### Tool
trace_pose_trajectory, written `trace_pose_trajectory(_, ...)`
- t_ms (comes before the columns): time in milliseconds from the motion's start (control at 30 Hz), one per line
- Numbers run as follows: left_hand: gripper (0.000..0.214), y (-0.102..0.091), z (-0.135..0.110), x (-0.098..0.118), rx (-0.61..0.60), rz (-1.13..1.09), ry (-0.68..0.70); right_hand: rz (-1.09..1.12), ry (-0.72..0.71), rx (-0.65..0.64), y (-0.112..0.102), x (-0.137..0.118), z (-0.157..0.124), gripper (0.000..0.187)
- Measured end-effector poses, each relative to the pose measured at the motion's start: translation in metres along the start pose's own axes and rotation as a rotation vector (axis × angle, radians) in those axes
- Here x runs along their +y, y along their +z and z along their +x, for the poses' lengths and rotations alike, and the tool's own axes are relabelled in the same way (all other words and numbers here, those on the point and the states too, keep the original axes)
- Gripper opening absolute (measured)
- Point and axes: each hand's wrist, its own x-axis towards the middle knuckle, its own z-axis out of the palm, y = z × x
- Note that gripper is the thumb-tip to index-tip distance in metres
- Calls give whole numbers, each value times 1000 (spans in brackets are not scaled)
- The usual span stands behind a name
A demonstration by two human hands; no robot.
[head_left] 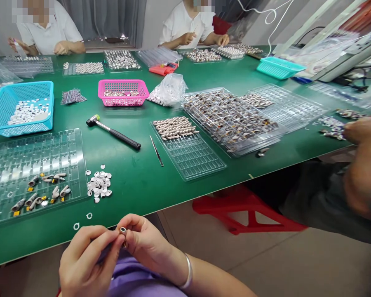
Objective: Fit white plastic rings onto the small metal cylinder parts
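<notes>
My left hand [85, 262] and my right hand [145, 243] meet below the table's near edge, over my lap. Both are closed in a pinch around one small grey tubular part [123, 231] with a ring at its end. A silver bangle sits on my right wrist. On the green table [136, 177] just above my hands lies a pile of small white rings [99, 184]. Left of it a clear plastic tray [34, 173] holds several finished grey parts.
A black-handled hammer [113, 132], tweezers [156, 151], another clear tray with grey parts [185, 144], blue basket [21, 108] and pink basket [123, 91] lie further back. A co-worker's arm [363, 165] reaches in at right. Two people sit across the table. A red stool [244, 208] stands underneath.
</notes>
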Motion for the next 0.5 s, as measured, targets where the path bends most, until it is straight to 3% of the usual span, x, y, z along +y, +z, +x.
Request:
trace_pose_trajectory(200, 11, -5, -1, -3, -78, -110, -139, -198, -140, 30, -7, -1, 0, 29)
trace_pose_trajectory(333, 9, -6, -1, -6, -214, -321, -357, -542, -348, -5, -5, -11, -4, 19)
trace_pose_trajectory(500, 26, -3, 3, -6, -309, -489, -552, -951, -513, -62, 2, -22, -11, 17)
